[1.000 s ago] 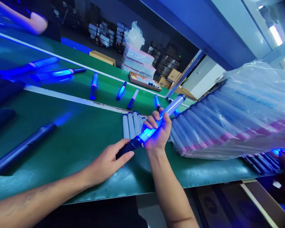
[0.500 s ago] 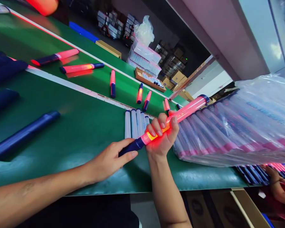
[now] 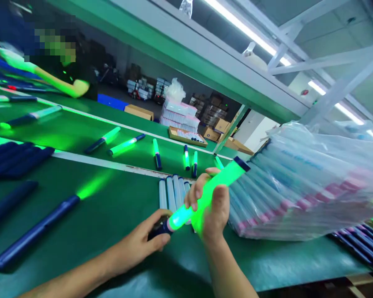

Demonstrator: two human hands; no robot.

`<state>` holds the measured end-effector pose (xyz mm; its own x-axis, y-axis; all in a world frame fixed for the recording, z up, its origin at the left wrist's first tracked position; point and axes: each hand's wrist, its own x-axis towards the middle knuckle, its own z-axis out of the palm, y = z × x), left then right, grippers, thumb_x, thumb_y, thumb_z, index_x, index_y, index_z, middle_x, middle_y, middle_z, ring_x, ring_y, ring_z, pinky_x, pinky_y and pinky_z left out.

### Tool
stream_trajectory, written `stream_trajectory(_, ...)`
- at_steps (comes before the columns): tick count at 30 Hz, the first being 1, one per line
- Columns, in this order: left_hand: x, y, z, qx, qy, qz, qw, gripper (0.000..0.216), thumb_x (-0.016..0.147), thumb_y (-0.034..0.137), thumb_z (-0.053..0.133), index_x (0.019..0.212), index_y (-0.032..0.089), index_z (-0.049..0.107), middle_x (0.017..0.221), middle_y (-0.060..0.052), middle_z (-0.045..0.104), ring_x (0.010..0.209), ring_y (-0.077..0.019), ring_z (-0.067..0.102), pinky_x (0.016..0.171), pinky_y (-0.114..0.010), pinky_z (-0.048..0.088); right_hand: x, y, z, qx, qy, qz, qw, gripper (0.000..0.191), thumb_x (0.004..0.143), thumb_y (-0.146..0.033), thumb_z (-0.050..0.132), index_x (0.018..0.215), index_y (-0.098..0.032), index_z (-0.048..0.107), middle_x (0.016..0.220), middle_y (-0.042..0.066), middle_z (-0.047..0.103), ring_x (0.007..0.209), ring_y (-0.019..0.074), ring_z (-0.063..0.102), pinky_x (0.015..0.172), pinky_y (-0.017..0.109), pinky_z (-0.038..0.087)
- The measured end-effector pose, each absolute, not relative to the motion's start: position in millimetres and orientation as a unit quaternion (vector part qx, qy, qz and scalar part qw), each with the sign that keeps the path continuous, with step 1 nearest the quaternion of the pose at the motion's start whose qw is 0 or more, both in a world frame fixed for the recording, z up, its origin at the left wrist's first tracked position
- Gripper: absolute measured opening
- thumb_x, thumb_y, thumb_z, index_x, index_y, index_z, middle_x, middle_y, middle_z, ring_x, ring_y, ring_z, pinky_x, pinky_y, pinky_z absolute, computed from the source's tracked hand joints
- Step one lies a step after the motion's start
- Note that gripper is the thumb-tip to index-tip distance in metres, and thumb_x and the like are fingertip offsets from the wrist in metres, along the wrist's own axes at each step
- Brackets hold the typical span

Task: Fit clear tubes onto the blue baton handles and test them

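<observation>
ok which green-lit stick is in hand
The foreground glowing stick: the left hand grips its dark handle, the right hand its lit tube. The lit sticks beyond the near white strip lie on the green table.

At least eight glowing sticks (image 3: 226, 174), at least five pale tubes (image 3: 170, 194) (some partly hidden), one bulging plastic bag (image 3: 311, 225).

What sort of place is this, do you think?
Probably a factory assembly or packing area: glowing light sticks held and laid out on a long green work surface, a big plastic bag of tubes, and cardboard boxes farther back.
</observation>
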<state>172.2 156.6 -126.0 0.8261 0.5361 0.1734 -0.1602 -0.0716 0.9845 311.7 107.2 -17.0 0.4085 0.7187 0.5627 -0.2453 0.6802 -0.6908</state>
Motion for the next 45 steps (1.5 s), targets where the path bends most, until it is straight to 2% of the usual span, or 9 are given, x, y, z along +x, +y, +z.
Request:
stream_trajectory(7, 179.1, 157.1, -127.3, 0.63, 0.132, 0.355, 0.678, 0.035, 0.097, 0.056, 0.054, 0.096, 0.022, 0.063, 0.073, 0.0, 0.056, 0.067, -0.0155, 0.051, 0.063, -0.027, 0.044, 283.2, 117.7, -20.4, -0.258, -0.519, 0.353, 0.734, 0.026, 0.096, -0.045, 0.06, 0.111, -0.026, 0.05, 0.073, -0.007, 0.049, 0.045, 0.0039, 0.042, 0.043, 0.018, 0.038)
stream_trajectory(14, 180.6, 144.7, -136.8, 0.604, 0.138, 0.331, 0.712, 0.044, 0.093, 0.063, 0.057, 0.112, 0.023, 0.058, 0.076, 0.001, 0.052, 0.063, -0.0126, 0.047, 0.056, -0.024, 0.042, 282.4, 127.0, -32.6, -0.259, -0.484, 0.369, 0.75, 0.018, 0.098, -0.04, 0.057, 0.107, -0.025, 0.051, 0.067, -0.009, 0.048, 0.043, 0.0033, 0.037, 0.042, 0.016, 0.037)
stream_trajectory(17, 192.7, 162.1, -123.6, 0.617, 0.167, 0.334, 0.693, 0.053, 0.092, 0.072, 0.047, 0.105, 0.021, 0.053, 0.074, 0.002, 0.051, 0.052, -0.0097, 0.046, 0.048, -0.023, 0.041, 313.3, 144.9, -45.5, -0.346, -0.506, 0.348, 0.71, 0.031, 0.095, -0.041, 0.061, 0.12, -0.026, 0.053, 0.081, -0.003, 0.06, 0.061, 0.0089, 0.057, 0.057, 0.023, 0.051)
stream_trajectory(22, 190.6, 282.5, -63.8, 0.712, 0.428, 0.335, 0.446, 0.047, 0.107, 0.054, 0.024, 0.108, 0.017, 0.053, 0.085, -0.002, 0.06, 0.055, -0.0092, 0.055, 0.051, -0.023, 0.048, 429.2, 169.8, -111.1, -0.66, -0.498, 0.149, 0.543, 0.061, 0.081, -0.057, 0.063, 0.126, -0.016, 0.057, 0.11, 0.013, 0.066, 0.096, 0.0258, 0.066, 0.089, 0.043, 0.053)
stream_trajectory(26, 153.3, 383.3, -16.2, 0.722, 0.542, 0.306, 0.301, 0.035, 0.102, 0.041, 0.055, 0.123, 0.014, 0.06, 0.112, -0.009, 0.067, 0.089, -0.0188, 0.068, 0.077, -0.037, 0.059, 491.8, 172.4, -164.8, -0.772, -0.568, 0.124, 0.257, 0.059, 0.079, -0.062, 0.052, 0.111, -0.014, 0.066, 0.096, 0.014, 0.069, 0.091, 0.0309, 0.068, 0.086, 0.043, 0.051)
stream_trajectory(29, 118.3, 404.6, -9.8, 0.747, 0.584, 0.243, 0.205, 0.038, 0.097, 0.036, 0.064, 0.129, 0.016, 0.06, 0.13, -0.011, 0.063, 0.11, -0.0249, 0.065, 0.092, -0.046, 0.057, 492.9, 172.8, -175.8, -0.766, -0.585, 0.171, 0.205, 0.068, 0.083, -0.067, 0.044, 0.122, -0.013, 0.061, 0.097, 0.013, 0.071, 0.09, 0.0298, 0.071, 0.084, 0.04, 0.052)
stream_trajectory(39, -5.1, 239.9, -84.7, 0.841, 0.536, 0.001, 0.078, 0.044, 0.089, 0.038, 0.062, 0.125, 0.013, 0.063, 0.117, -0.021, 0.069, 0.108, -0.0392, 0.067, 0.094, -0.053, 0.051, 481.4, 168.2, -156.2, -0.762, -0.505, 0.29, 0.282, 0.075, 0.081, -0.053, 0.057, 0.141, -0.009, 0.044, 0.091, 0.01, 0.074, 0.074, 0.0248, 0.069, 0.069, 0.036, 0.052)
stream_trajectory(42, -1.2, 219.9, -87.3, 0.857, 0.496, 0.065, 0.125, 0.044, 0.097, 0.035, 0.05, 0.136, 0.017, 0.057, 0.127, -0.017, 0.064, 0.108, -0.0314, 0.067, 0.096, -0.046, 0.051, 469.4, 163.8, -133.0, -0.731, -0.401, 0.335, 0.439, 0.054, 0.077, -0.042, 0.061, 0.124, -0.017, 0.055, 0.088, 0.006, 0.071, 0.069, 0.0214, 0.068, 0.063, 0.033, 0.054)
stream_trajectory(45, 44.6, 215.1, -86.1, 0.789, 0.439, 0.224, 0.368, 0.057, 0.099, 0.049, 0.049, 0.149, 0.023, 0.042, 0.115, -0.009, 0.065, 0.086, -0.0211, 0.069, 0.082, -0.037, 0.056, 443.8, 153.1, -95.6, -0.581, -0.288, 0.391, 0.653, 0.04, 0.073, -0.04, 0.062, 0.11, -0.024, 0.057, 0.086, -0.001, 0.064, 0.063, 0.0149, 0.064, 0.056, 0.028, 0.054)
